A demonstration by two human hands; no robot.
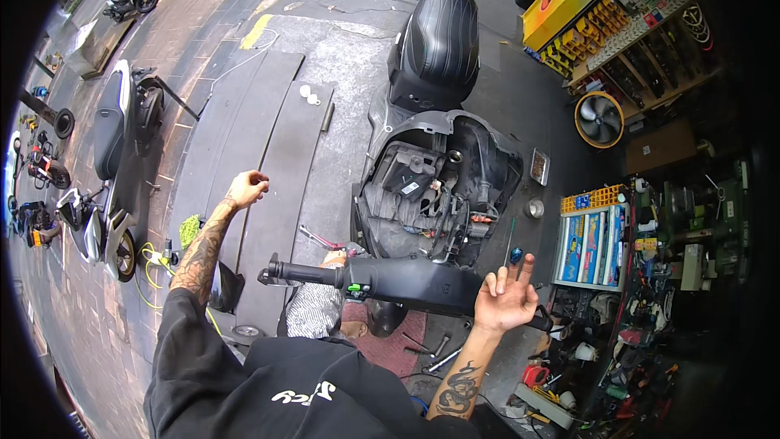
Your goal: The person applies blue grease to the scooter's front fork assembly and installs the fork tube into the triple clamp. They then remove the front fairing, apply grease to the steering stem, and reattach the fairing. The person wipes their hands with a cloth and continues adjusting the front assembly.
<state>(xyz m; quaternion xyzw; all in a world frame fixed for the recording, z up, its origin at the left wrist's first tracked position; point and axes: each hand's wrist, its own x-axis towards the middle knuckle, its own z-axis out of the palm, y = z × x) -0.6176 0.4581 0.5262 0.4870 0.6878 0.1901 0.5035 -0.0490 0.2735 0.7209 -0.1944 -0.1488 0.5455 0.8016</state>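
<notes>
A dark scooter stands in front of me, its body [370,171] opened to show wiring and a black box [413,175]. Its handlebar [414,280] crosses near my chest, with a rubber grip [305,272] and a green-lit switch on the left side. Raised over the grey mats, my left hand [249,189] has loosely curled fingers, and no object shows in it. Palm up, my right hand [505,302] is above the handlebar's right end. A blue-handled screwdriver [516,255] with a thin shaft appears caught between its spread fingers; the exact grip is partly hidden.
A black seat [439,49] is at the scooter's far end. Right of it are a small tray [539,167], a metal cup [534,208], a round fan [600,119] and crowded tool shelves [674,236]. Several tools lie near my knees. Another scooter [118,134] is parked left.
</notes>
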